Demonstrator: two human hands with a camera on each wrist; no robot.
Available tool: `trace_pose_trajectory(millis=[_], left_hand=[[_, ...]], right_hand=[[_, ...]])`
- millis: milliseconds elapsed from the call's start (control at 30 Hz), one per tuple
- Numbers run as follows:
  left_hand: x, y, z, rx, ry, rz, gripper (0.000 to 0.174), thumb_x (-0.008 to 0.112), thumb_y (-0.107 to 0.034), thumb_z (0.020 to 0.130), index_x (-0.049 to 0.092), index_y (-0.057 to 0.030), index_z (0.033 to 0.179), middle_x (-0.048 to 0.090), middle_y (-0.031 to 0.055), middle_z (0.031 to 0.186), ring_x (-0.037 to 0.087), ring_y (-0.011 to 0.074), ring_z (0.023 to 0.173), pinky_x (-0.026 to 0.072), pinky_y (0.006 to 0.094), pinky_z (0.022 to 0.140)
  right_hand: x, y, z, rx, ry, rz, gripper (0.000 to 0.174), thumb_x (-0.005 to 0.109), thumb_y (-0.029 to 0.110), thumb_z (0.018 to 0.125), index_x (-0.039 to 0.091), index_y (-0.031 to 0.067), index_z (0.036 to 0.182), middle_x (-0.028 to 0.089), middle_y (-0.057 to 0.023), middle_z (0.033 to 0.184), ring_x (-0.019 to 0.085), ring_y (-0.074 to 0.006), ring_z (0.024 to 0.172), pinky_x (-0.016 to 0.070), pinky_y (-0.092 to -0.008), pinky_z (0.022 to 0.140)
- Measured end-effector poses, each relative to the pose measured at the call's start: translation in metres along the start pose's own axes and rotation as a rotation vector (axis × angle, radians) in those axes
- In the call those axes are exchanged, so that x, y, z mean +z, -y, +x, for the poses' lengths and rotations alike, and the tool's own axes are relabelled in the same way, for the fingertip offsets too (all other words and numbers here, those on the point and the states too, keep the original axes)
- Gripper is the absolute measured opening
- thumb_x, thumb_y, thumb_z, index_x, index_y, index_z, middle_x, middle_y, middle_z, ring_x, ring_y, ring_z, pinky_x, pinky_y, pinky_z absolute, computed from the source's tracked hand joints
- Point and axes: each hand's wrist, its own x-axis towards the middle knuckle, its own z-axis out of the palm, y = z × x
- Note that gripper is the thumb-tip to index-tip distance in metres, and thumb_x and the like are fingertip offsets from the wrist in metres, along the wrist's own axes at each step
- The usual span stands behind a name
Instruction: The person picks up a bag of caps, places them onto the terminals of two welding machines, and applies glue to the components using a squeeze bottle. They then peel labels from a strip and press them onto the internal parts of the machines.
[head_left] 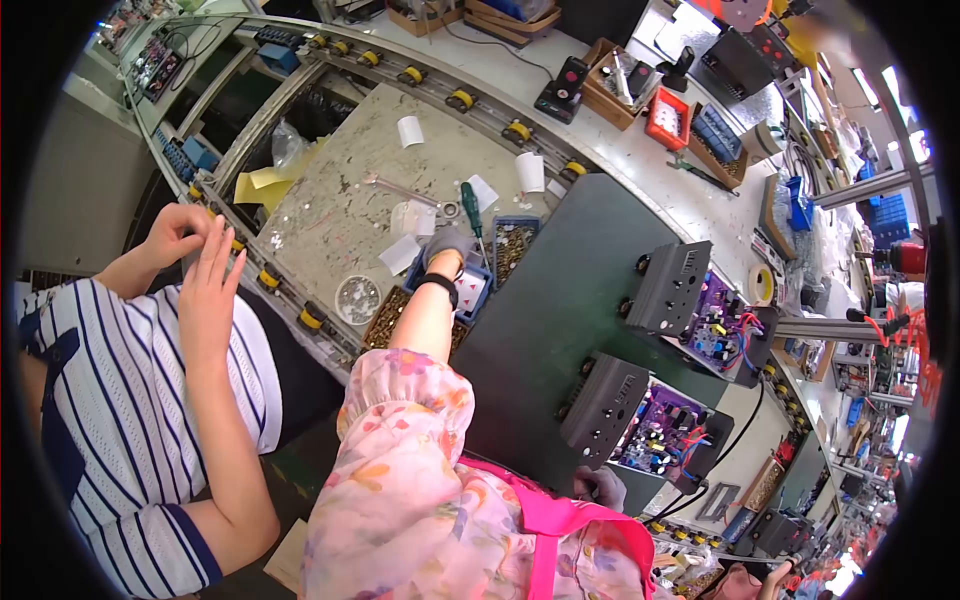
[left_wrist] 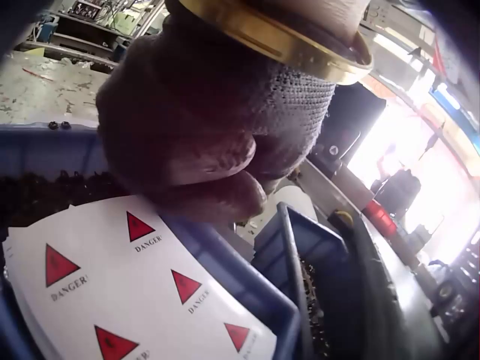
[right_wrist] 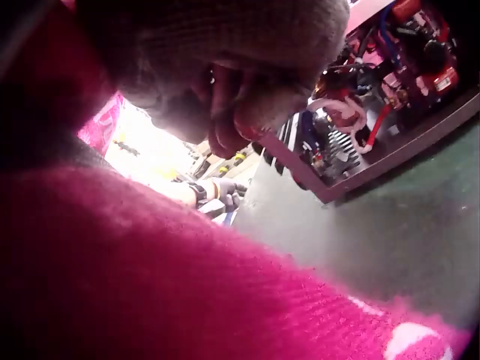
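Observation:
My left hand [head_left: 447, 245], in a grey glove with bare fingertips, reaches over a blue bin [head_left: 487, 283]. In the left wrist view its fingers [left_wrist: 217, 161] are curled above dark small parts; whether they pinch something I cannot tell. A white sheet of labels [left_wrist: 150, 277] with red triangles and "DANGER" lies across that bin. Close to the front of the nearer device [head_left: 625, 415], my gloved right hand [head_left: 600, 487] hangs with loosely bent fingers. That device is a dark open case with a purple circuit board and coloured wires. No held item shows in the right hand.
A second open device [head_left: 690, 310] stands beyond the first on the dark green board [head_left: 540, 330]. Near the bins lie a green screwdriver [head_left: 471, 212], a wrench [head_left: 400, 190] and a round tub [head_left: 357, 298]. Another person [head_left: 150, 380] stands at the left. A roller rail [head_left: 460, 98] borders the bench.

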Motion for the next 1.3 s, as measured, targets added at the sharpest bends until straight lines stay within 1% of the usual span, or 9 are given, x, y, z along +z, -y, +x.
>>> trace_pose_trajectory(millis=[100, 167, 267, 400, 567, 700, 800, 1033, 1300], left_hand=[[0.033, 0.040, -0.002, 0.260, -0.337, -0.509, 0.027, 0.070, -0.015, 0.075, 0.067, -0.0028, 0.099, 0.069, 0.0098, 0.087, 0.064, 0.0202, 0.060, 0.0503, 0.0347, 0.055], [-0.001, 0.011, -0.065, 0.083, -0.362, -0.872, 0.046, 0.070, 0.003, 0.075, 0.059, -0.0092, 0.118, 0.063, 0.0041, 0.077, 0.052, 0.0092, 0.052, 0.0405, 0.0230, 0.040], [-0.001, 0.033, -0.093, 0.235, -0.487, -1.166, 0.050, 0.071, 0.005, 0.075, 0.055, -0.0088, 0.121, 0.064, 0.0022, 0.078, 0.052, 0.0084, 0.052, 0.0393, 0.0240, 0.040], [0.004, 0.068, -0.090, 0.129, -0.489, -1.143, 0.036, 0.075, -0.001, 0.075, 0.059, -0.0052, 0.107, 0.066, 0.0044, 0.080, 0.054, 0.0091, 0.052, 0.0396, 0.0245, 0.040], [0.012, 0.085, -0.070, 0.073, -0.432, -0.823, 0.036, 0.074, -0.004, 0.076, 0.054, -0.0044, 0.107, 0.066, 0.0085, 0.087, 0.063, 0.0159, 0.074, 0.0513, 0.0299, 0.061], [0.012, 0.079, -0.080, 0.001, -0.489, -0.523, 0.033, 0.069, -0.023, 0.080, 0.055, -0.0137, 0.108, 0.065, 0.0209, 0.092, 0.064, 0.0372, 0.087, 0.0488, 0.0447, 0.075], [0.004, 0.067, -0.094, -0.003, -0.596, -0.289, 0.030, 0.068, -0.028, 0.078, 0.060, -0.0151, 0.104, 0.062, 0.0218, 0.089, 0.060, 0.0403, 0.085, 0.0469, 0.0472, 0.075], [0.022, 0.073, -0.086, 0.075, -0.659, -0.630, 0.024, 0.072, -0.016, 0.078, 0.058, -0.0047, 0.093, 0.066, 0.0167, 0.085, 0.063, 0.0332, 0.081, 0.0485, 0.0409, 0.073], [0.024, 0.068, -0.097, 0.019, -0.743, -0.430, 0.023, 0.068, -0.020, 0.082, 0.052, -0.0060, 0.090, 0.063, 0.0183, 0.081, 0.060, 0.0385, 0.077, 0.0456, 0.0457, 0.068]], right_hand=[[-0.005, -0.001, 0.008, -0.032, -0.041, -0.011, 0.015, 0.072, 0.008, 0.078, 0.063, 0.0047, 0.090, 0.061, -0.0082, 0.071, 0.058, -0.0181, 0.056, 0.0432, -0.0281, 0.051], [0.000, -0.020, -0.001, 0.070, -0.065, 0.037, 0.017, 0.073, 0.010, 0.078, 0.064, 0.0058, 0.092, 0.062, -0.0084, 0.075, 0.059, -0.0196, 0.060, 0.0451, -0.0282, 0.054], [0.006, -0.010, 0.008, 0.047, -0.055, 0.026, 0.017, 0.072, 0.009, 0.077, 0.064, 0.0074, 0.092, 0.062, -0.0077, 0.075, 0.058, -0.0174, 0.060, 0.0447, -0.0280, 0.055], [0.008, -0.028, -0.001, 0.098, 0.044, 0.057, 0.016, 0.070, 0.006, 0.076, 0.064, 0.0089, 0.090, 0.059, -0.0056, 0.070, 0.055, -0.0152, 0.055, 0.0431, -0.0277, 0.053], [0.008, -0.026, 0.002, -0.007, 0.032, 0.015, 0.013, 0.069, 0.006, 0.076, 0.064, 0.0085, 0.087, 0.055, -0.0039, 0.064, 0.052, -0.0146, 0.052, 0.0409, -0.0274, 0.050], [0.015, -0.002, 0.000, -0.103, -0.015, -0.009, 0.012, 0.068, 0.002, 0.074, 0.063, 0.0068, 0.085, 0.057, -0.0033, 0.066, 0.052, -0.0131, 0.052, 0.0406, -0.0264, 0.049], [0.013, -0.024, -0.013, -0.140, 0.048, 0.064, 0.015, 0.068, 0.001, 0.071, 0.064, 0.0059, 0.085, 0.056, -0.0028, 0.064, 0.050, -0.0112, 0.050, 0.0384, -0.0239, 0.047], [0.015, -0.043, -0.033, -0.221, 0.099, 0.049, 0.015, 0.068, 0.012, 0.077, 0.062, 0.0024, 0.088, 0.054, -0.0009, 0.060, 0.048, -0.0060, 0.049, 0.0330, -0.0196, 0.046], [0.025, 0.003, -0.052, -0.232, 0.064, -0.028, 0.014, 0.069, 0.010, 0.070, 0.064, 0.0052, 0.082, 0.056, -0.0009, 0.060, 0.051, -0.0082, 0.050, 0.0355, -0.0210, 0.046]])
